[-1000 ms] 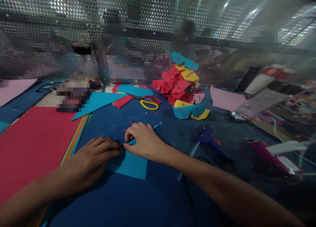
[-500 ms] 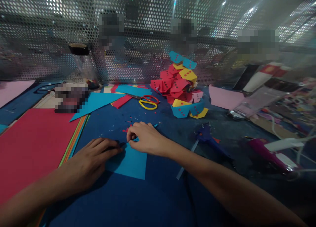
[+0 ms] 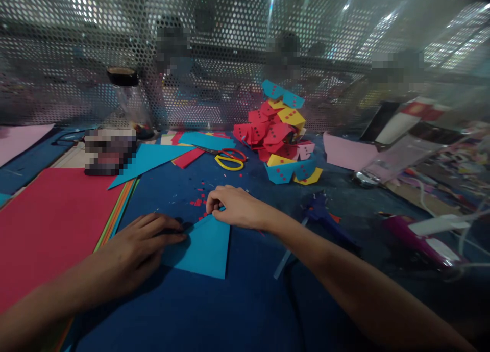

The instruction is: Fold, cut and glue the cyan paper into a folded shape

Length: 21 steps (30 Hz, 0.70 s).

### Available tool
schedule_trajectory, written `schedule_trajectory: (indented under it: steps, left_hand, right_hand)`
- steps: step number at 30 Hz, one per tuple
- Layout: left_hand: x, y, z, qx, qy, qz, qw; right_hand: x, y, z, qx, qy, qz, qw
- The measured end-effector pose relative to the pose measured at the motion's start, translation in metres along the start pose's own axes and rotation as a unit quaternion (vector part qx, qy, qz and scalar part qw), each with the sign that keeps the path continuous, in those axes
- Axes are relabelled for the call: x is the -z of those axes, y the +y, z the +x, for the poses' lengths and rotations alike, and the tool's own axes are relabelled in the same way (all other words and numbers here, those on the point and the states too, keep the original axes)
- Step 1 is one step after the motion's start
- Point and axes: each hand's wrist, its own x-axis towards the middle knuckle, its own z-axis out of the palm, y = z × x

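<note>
A folded blue paper sheet (image 3: 206,252) lies on the dark blue table top. My left hand (image 3: 147,240) rests on its left side, fingers stretched out and pressing flat. At the sheet's upper right edge, my right hand (image 3: 235,205) has its thumb and curled fingers closed on the paper; the fingertips partly hide that corner. Small red paper scraps (image 3: 198,202) are scattered just beyond the sheet. Scissors (image 3: 229,160) with one red and one yellow handle lie farther back, beside red and blue paper pieces.
Folded paper shapes with red dots (image 3: 268,130) are piled at the back. A blue glue gun (image 3: 325,214) and a purple tool (image 3: 424,237) with a cord lie at the right. Red sheets (image 3: 57,224) are stacked on the left, near a clear jar (image 3: 132,102).
My right hand has slid to the right and slightly up along the paper's upper edge, uncovering more of it. My left hand has stayed almost still.
</note>
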Motion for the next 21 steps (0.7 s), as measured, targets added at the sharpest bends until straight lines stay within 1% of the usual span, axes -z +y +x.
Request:
schedule_trajectory:
  steps: [9,17,21]
  left_hand:
    - [0.005,-0.007,-0.002,-0.006,0.025,-0.024,0.999]
    - [0.009,-0.010,-0.002,-0.012,0.014,-0.029,0.999]
    - [0.009,-0.010,-0.002,-0.017,0.021,-0.034,0.999]
  right_hand:
    - [0.007,0.010,0.001,0.000,-0.013,0.025,1.000]
    - [0.012,0.015,0.000,0.017,-0.024,0.030,0.999]
    - [0.014,0.019,0.000,0.015,-0.025,0.034,0.999]
